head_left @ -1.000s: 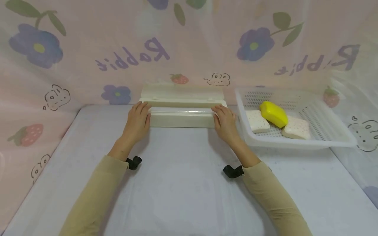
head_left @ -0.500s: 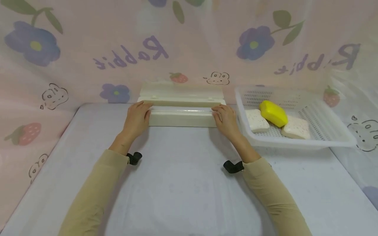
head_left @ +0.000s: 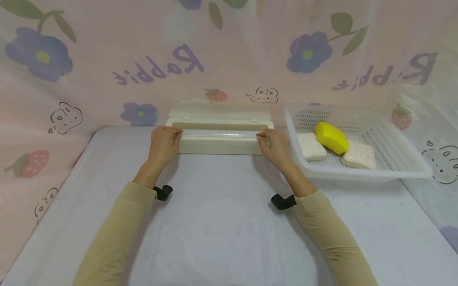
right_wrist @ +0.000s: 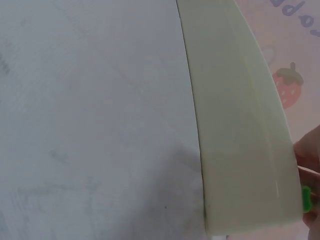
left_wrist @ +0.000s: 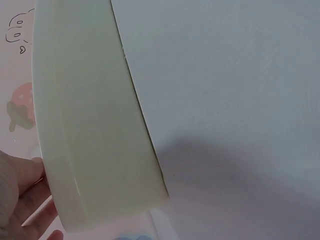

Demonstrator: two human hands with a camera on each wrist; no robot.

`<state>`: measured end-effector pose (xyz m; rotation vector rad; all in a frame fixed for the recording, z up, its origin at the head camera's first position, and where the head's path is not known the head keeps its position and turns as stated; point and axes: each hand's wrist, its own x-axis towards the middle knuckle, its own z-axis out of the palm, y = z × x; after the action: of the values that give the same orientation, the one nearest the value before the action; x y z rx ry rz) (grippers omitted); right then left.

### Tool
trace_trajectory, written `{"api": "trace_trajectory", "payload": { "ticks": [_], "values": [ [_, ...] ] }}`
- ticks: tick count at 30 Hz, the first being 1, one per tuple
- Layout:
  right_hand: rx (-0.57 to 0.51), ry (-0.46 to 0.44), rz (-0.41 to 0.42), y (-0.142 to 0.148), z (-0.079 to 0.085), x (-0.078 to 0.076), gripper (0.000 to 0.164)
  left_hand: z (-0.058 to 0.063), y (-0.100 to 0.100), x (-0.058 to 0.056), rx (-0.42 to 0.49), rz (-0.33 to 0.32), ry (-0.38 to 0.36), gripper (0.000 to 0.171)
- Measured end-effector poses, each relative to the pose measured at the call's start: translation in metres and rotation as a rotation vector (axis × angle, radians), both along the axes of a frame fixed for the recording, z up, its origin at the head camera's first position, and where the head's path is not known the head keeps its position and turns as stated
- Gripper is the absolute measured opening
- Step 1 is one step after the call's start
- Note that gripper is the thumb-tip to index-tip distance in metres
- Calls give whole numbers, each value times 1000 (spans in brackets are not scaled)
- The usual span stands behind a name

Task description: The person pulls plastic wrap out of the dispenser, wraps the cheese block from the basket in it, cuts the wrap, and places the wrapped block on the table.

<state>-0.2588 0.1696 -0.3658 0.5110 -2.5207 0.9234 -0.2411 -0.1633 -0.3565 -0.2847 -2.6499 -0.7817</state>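
A long cream cling film dispenser point(head_left: 220, 147) stands at the back of the table, its lid point(head_left: 220, 111) raised against the curtain. Shiny clear cling film point(head_left: 220, 133) lies across its top. My left hand point(head_left: 162, 145) is at the dispenser's left end, thumb and fingertips pinched together at the film's edge. At the opposite end, my right hand point(head_left: 274, 147) pinches the film's right edge in the same way. In both wrist views the dispenser's front wall point(left_wrist: 100, 115) covers most of the fingertips. A small green part point(right_wrist: 306, 199) shows beside the right fingers.
Right of the dispenser sits a white perforated basket point(head_left: 365, 174). It holds a yellow block point(head_left: 331, 138) and two speckled white blocks, one on the left point(head_left: 311, 147) and one on the right point(head_left: 359, 155). A printed curtain point(head_left: 236, 59) hangs behind the white table point(head_left: 222, 222).
The left hand's fingers have drawn back from the dispenser's rear rim toward its front and come together with the thumb. The right fingers have closed likewise. The dispenser stays in place.
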Motion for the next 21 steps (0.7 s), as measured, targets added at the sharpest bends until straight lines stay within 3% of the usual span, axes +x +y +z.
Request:
{"api": "trace_trajectory", "payload": {
  "ticks": [11, 21],
  "values": [
    [-20, -50, -58, -1, 4, -6, 16, 1, 1, -4, 123, -19, 26, 17],
    [-13, -101, -68, -6, 6, -5, 16, 1, 2, -7, 103, 48, -28, 18]
  ]
}}
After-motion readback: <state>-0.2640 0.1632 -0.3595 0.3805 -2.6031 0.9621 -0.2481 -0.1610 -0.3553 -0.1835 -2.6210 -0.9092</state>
